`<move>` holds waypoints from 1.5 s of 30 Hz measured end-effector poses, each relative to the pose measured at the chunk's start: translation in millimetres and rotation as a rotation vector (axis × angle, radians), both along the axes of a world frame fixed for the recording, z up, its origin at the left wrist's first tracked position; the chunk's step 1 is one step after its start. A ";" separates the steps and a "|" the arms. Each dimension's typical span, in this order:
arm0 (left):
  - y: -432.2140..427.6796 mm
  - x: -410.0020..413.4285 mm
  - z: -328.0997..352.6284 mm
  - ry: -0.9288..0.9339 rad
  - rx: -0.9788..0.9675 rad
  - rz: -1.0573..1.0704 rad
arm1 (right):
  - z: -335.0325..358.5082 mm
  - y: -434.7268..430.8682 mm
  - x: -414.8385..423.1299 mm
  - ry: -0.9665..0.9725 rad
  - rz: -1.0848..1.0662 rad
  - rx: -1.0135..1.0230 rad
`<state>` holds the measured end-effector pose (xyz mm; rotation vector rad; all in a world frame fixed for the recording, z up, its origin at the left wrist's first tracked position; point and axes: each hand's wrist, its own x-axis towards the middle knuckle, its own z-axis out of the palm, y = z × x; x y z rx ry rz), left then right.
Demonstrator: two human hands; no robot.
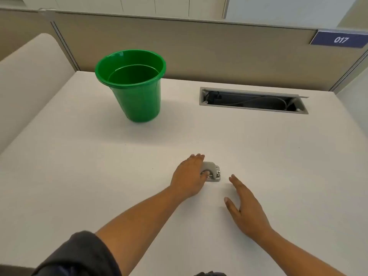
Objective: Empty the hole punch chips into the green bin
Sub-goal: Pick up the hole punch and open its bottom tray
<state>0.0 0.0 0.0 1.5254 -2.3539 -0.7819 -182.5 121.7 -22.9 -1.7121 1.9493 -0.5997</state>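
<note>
The green bin [133,84] is stood upright at the back left of the white worktop [79,176], nothing visible inside it. The small grey hole punch [212,172] is gripped on the worktop by the left hand [189,176], thumb pressed against its side, well away from the bin. The right hand [246,208] is laid open and flat just beside it, touching nothing but the worktop.

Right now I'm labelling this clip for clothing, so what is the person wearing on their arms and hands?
Both hands, the left hand and the right hand, are bare: no gloves, rings or watch show. The left arm has a dark sleeve pushed up above the elbow. No sleeve shows on the right forearm.
</note>
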 end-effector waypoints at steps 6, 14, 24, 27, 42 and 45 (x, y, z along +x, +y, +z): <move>-12.2 -11.5 5.5 -0.114 0.080 0.058 | 7.5 2.3 12.3 -0.145 -0.031 -0.066; 0.9 -3.7 9.9 -0.137 0.187 0.102 | 21.2 7.3 14.9 -0.381 -0.187 -0.012; 66.4 1.3 34.3 0.267 0.229 0.307 | 57.8 -2.4 34.7 -0.935 -0.354 0.144; 79.2 -4.1 50.9 0.355 0.231 0.333 | 75.0 -7.1 45.2 -1.137 -0.369 0.243; 92.5 4.1 94.1 0.708 0.179 0.431 | 100.1 -18.4 73.6 -1.697 -0.341 0.412; 91.2 6.2 99.0 0.793 0.209 0.475 | 107.3 -21.1 77.4 -1.762 -0.336 0.435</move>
